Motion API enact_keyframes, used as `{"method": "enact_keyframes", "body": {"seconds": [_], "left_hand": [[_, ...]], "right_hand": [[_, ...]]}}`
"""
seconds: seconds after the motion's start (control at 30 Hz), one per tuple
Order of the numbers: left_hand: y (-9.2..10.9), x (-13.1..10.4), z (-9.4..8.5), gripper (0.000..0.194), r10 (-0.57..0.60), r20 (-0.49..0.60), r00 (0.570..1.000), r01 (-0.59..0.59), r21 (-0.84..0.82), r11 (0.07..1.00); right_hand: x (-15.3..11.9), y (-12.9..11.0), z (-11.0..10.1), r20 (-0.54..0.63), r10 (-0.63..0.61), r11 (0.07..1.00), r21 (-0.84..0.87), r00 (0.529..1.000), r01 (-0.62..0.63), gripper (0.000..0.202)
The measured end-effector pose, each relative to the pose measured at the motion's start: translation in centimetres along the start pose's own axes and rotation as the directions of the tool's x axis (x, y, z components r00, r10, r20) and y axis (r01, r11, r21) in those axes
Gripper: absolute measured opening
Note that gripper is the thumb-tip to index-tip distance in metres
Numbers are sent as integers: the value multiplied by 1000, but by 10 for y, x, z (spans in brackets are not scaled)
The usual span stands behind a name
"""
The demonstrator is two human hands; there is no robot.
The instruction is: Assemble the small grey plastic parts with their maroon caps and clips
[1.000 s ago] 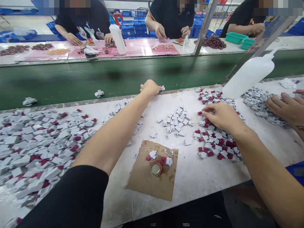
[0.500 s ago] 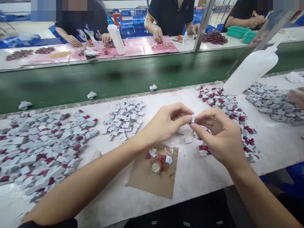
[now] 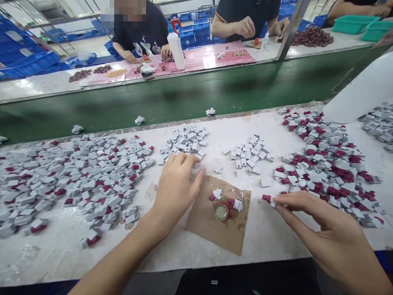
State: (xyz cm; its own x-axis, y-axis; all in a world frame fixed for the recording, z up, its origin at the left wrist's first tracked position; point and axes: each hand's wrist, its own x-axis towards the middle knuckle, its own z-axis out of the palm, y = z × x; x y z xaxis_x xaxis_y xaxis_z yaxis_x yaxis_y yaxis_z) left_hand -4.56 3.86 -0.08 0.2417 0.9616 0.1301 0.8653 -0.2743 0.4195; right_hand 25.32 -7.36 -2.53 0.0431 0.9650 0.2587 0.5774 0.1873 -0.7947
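My right hand (image 3: 325,229) pinches a small maroon-and-grey plastic piece (image 3: 267,199) between thumb and forefinger, low over the white table, right of a brown cardboard square. My left hand (image 3: 179,184) reaches to the near edge of a pile of plain grey pieces (image 3: 187,139). Its thumb stands apart from the bent fingers, and I make out nothing held. On the cardboard (image 3: 211,233) lie a red-rimmed bottle cap (image 3: 221,211) and two maroon-and-grey pieces (image 3: 236,203). A second grey pile (image 3: 250,153) sits between my hands, farther back.
Large heaps of grey and maroon pieces cover the left (image 3: 76,176) and right (image 3: 331,164) of the table. A big white squeeze bottle (image 3: 362,88) leans at the right. Beyond runs a green conveyor belt (image 3: 172,98) carrying a few pieces; co-workers sit across it.
My hands were together around a small piece and are now apart. The left went to the grey pile, the right came down with a maroon-and-grey piece. The view shifted right-to-left, revealing more at the left.
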Motion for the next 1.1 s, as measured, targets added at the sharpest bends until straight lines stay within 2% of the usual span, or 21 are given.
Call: {"method": "enact_keyframes", "body": {"seconds": [0.07,0.13,0.27,0.33,0.5,0.6,0.83,1.0,1.1], "left_hand": [[-17,-1,6,12,1,-61,998,9,163,987],[-26,0,13,11,36,-61,997,-22,221,975],[-25,7,21,12,74,-69,995,-55,246,968],[-20,8,17,11,75,-47,996,-65,187,980],[-7,-5,-12,5,-12,90,996,29,-184,982],[-5,-18,-22,12,-4,148,989,33,-196,980],[-23,-24,-5,24,0,150,989,15,-97,995],[-30,-25,-5,20,9,156,988,20,-180,983],[-25,-26,-8,15,1,95,995,26,-281,959]], "right_hand": [[-10,4,1,4,-28,997,-68,1000,28,13],[-19,7,4,-8,-46,992,-114,999,45,14],[-25,5,7,-10,-65,981,-186,998,62,14],[-22,0,8,29,-46,988,-147,999,49,16],[-15,-28,20,2,50,992,118,999,-50,17],[-10,-42,35,26,4,970,242,1000,-10,22],[4,-49,58,94,-101,961,265,990,73,21],[7,-51,58,118,-116,960,267,986,81,21],[6,-53,53,113,-45,942,336,993,5,20]]}}
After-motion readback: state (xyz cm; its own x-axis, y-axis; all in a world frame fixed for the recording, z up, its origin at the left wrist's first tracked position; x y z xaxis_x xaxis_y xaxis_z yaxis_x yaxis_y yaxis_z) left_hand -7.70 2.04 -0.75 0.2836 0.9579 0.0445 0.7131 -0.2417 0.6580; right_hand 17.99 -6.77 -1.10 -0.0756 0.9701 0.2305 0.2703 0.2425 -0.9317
